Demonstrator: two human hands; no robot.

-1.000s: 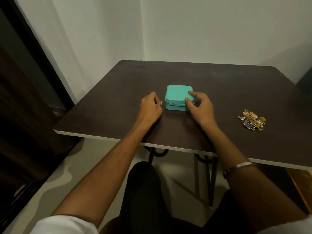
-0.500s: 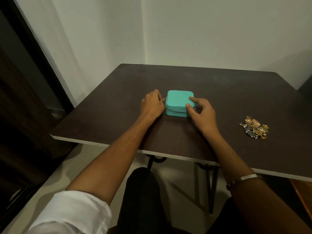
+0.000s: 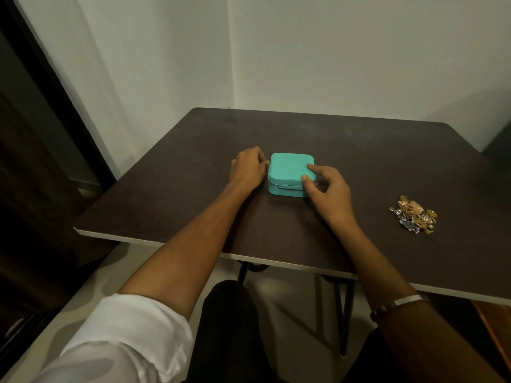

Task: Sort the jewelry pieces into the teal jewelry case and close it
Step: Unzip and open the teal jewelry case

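Note:
The teal jewelry case (image 3: 289, 168) lies shut near the middle of the dark table (image 3: 373, 150). My left hand (image 3: 247, 170) is against the case's left side, its fingers curled around the small metal zipper pull (image 3: 267, 162). At the front right corner my right hand (image 3: 330, 194) holds the case, with the thumb on the front wall and the index finger on the lid. A small heap of gold and silver jewelry pieces (image 3: 414, 214) lies on the table to the right, well apart from both hands.
The table stands in a corner, with white walls behind it and to the left. Its front edge (image 3: 166, 241) runs across above my lap. A dark door frame (image 3: 55, 92) stands at the left. A silver bracelet (image 3: 409, 299) is on my right wrist.
My left hand has moved from the case's front left corner back along its left side with the zipper pull. The right hand stays on the front right corner.

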